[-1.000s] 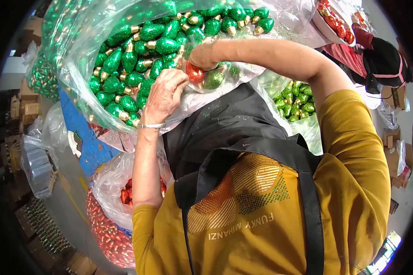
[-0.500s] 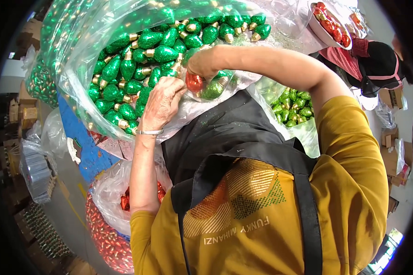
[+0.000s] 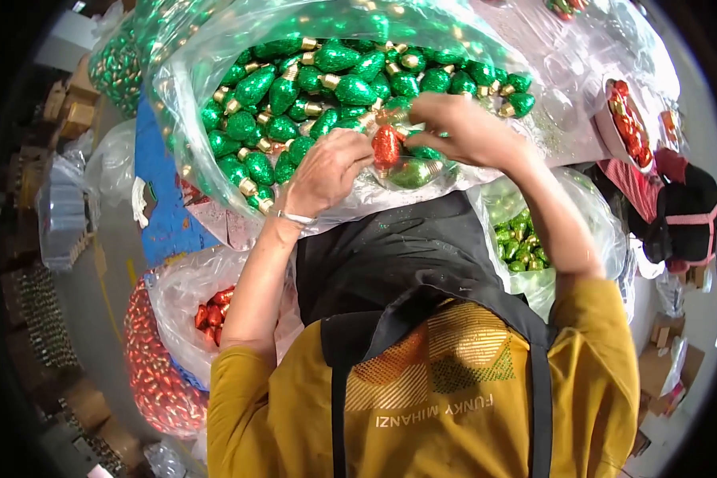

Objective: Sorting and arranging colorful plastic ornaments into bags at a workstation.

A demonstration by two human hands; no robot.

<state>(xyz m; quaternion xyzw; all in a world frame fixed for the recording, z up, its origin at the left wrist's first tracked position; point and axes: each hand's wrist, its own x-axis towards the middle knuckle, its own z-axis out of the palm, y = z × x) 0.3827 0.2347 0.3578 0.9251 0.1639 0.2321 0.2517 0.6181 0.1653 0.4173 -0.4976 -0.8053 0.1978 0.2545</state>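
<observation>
A red glitter bulb-shaped ornament (image 3: pixel 386 147) sits between my two hands, in front of my apron. Just to the right of its lower end, a green glitter bulb ornament (image 3: pixel 413 174) lies in what looks like clear plastic. My left hand (image 3: pixel 327 171) is closed at the left of the red ornament, fingertips curled together; what they hold is hidden. Over the right side of this group hovers my right hand (image 3: pixel 462 131), its fingers smeared by motion. Behind both hands, a large clear bag (image 3: pixel 179 111) lies open with many green bulb ornaments (image 3: pixel 350 89) with gold caps.
Lower left stands a clear bag of red ornaments (image 3: pixel 215 315); on the right, a bag holds smaller lime-green ornaments (image 3: pixel 522 243). A white bowl (image 3: pixel 611 147) of red ornaments is at far right, near another person (image 3: pixel 677 211). A blue surface (image 3: pixel 163 203) shows at left.
My right hand has moved rightward off the red ornament, which now shows more fully. My left hand stays closed beside it. The whole view has shifted.
</observation>
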